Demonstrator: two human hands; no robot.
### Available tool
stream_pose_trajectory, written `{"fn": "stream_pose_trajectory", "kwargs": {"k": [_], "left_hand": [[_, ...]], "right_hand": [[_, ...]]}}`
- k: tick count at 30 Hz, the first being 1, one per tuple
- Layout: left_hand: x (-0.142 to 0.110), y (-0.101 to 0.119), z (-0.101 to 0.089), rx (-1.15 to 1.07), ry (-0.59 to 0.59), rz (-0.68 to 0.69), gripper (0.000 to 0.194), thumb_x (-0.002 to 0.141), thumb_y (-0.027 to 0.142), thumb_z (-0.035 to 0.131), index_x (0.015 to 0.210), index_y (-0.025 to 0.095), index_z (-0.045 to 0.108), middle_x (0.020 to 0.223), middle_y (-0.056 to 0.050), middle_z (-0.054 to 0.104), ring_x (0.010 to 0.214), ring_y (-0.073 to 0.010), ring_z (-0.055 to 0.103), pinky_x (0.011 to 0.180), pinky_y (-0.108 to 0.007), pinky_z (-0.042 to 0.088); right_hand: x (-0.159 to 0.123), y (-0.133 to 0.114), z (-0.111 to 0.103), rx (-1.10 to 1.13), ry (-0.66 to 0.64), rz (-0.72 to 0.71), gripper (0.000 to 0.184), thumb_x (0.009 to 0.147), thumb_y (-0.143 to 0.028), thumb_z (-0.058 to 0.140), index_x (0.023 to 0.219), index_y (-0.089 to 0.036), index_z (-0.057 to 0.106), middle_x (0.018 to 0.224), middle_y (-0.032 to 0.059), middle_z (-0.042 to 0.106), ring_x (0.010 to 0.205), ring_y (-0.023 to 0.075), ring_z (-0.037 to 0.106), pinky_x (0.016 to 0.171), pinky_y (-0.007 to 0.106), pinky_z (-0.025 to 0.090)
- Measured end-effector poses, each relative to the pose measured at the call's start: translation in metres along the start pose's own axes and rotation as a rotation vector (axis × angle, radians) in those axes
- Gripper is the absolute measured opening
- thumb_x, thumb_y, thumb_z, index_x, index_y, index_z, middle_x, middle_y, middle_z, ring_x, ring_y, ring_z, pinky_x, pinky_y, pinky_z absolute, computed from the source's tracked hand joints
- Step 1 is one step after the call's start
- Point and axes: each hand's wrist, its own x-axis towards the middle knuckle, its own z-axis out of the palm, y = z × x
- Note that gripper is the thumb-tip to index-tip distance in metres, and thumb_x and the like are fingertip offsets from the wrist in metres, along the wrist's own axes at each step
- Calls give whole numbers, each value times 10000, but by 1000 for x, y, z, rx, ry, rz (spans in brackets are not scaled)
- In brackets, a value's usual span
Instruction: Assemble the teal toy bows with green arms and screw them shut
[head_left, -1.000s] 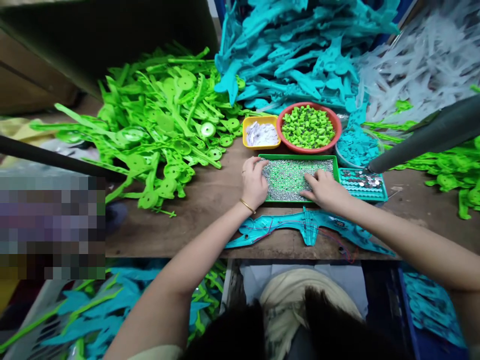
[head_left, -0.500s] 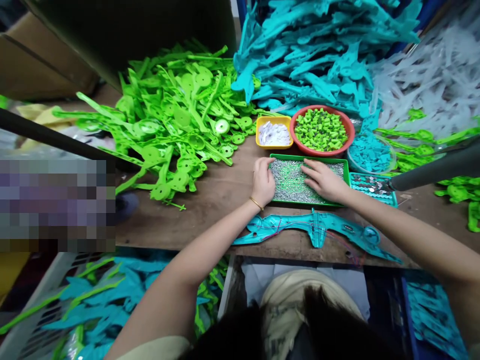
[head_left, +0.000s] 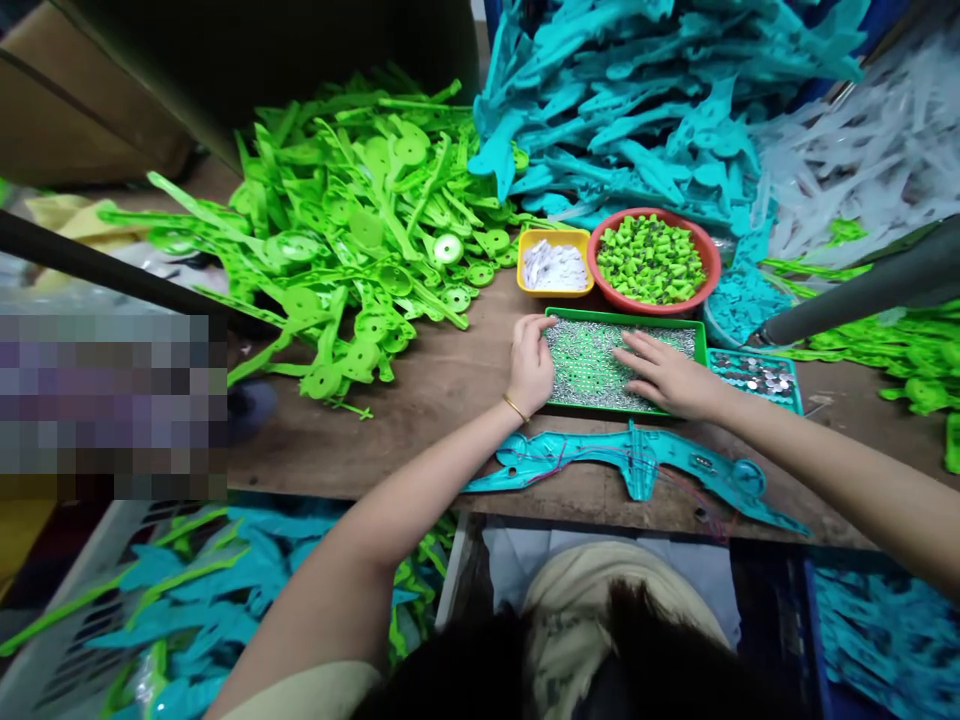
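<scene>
A shallow green tray [head_left: 700,345] full of small silvery screws [head_left: 574,345] lies on the table, its green bottom showing through in the middle. My left hand [head_left: 532,360] grips the tray's left edge, fingers curled over the rim. Over the right part of the screws, my right hand [head_left: 666,372] is spread with its fingers apart, fingertips on or just above them. Between the tray and me lies a turquoise bow-shaped plastic shell [head_left: 577,455], its inner side up, with thin red wires along it.
Behind the tray stand a yellow dish [head_left: 555,292] of white pieces and a red bowl [head_left: 716,265] of green pieces. A turquoise tray [head_left: 796,390] with metal discs sits at right. Piles of green parts [head_left: 360,240], turquoise shells [head_left: 615,110] and clear parts [head_left: 870,160] rise behind. Dark bars flank the work area.
My right hand has slid slightly right and toward me over the screws. My left hand stays at the tray's edge. The view has shifted a little.
</scene>
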Motion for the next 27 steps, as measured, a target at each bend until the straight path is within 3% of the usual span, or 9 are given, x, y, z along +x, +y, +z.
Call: {"fn": "stream_pose_trajectory", "kwargs": {"k": [2,6,9,12,14,17,22,24,27], "left_hand": [[0,1,0,-11,17,11,294,910,94,334,1100,200,532,1138,-96,580,1143,-189,564,1075,-406,444],[-1,0,-1,8,10,24,289,904,90,338,1095,193,528,1124,-98,590,1126,-189,572,1054,-401,461],[-1,-1,-1,35,-9,15,302,906,83,331,1107,197,527,1131,-96,587,1130,-187,570,1043,-391,467],[-1,-2,-1,8,-2,15,311,895,71,337,1100,194,536,1127,-97,586,1130,-193,567,1048,-392,460],[-1,-3,1,-23,19,21,308,886,64,348,1081,198,545,1114,-93,588,1121,-197,568,1046,-403,459],[-1,-4,2,-57,62,45,287,887,67,362,1045,206,557,1077,-82,593,1088,-200,577,1011,-405,481],[-1,-6,2,-74,61,88,262,891,78,389,1029,205,572,1062,-84,589,1064,-205,577,990,-405,491],[0,-6,2,-77,58,86,262,892,75,395,1028,208,575,1057,-81,591,1057,-205,579,984,-402,495],[0,-7,2,-90,56,71,274,885,63,401,1027,216,578,1055,-76,595,1065,-204,579,983,-399,497]], "right_hand": [[23,-14,7,-25,-24,11,633,945,-511,467,1489,-197,386,1603,114,267,1498,297,215,1208,546,270],[71,-42,19,-14,-80,-158,566,979,-428,410,1481,-168,389,1572,118,346,1478,265,284,1216,532,254],[51,-29,12,-24,-119,-217,503,1005,-357,319,1457,-166,431,1543,100,405,1455,246,336,1196,525,299],[3,2,-2,-88,-93,-78,521,1002,-408,319,1460,-186,432,1536,102,416,1450,272,345,1187,534,314],[-13,11,-5,-117,-68,9,562,984,-470,353,1470,-194,415,1581,105,331,1475,297,281,1195,531,299],[10,-2,3,-111,-72,-11,628,972,-523,357,1498,-181,352,1623,118,208,1499,304,199,1209,531,258],[70,-36,12,-89,-136,-195,562,1007,-419,281,1495,-148,351,1589,122,312,1489,243,255,1228,501,211],[58,-30,5,-107,-152,-132,556,1007,-380,262,1484,-117,373,1579,132,333,1482,250,274,1228,483,220],[8,-12,-9,-142,-149,102,589,997,-387,253,1462,-56,399,1570,182,333,1474,296,283,1220,478,241]]}}
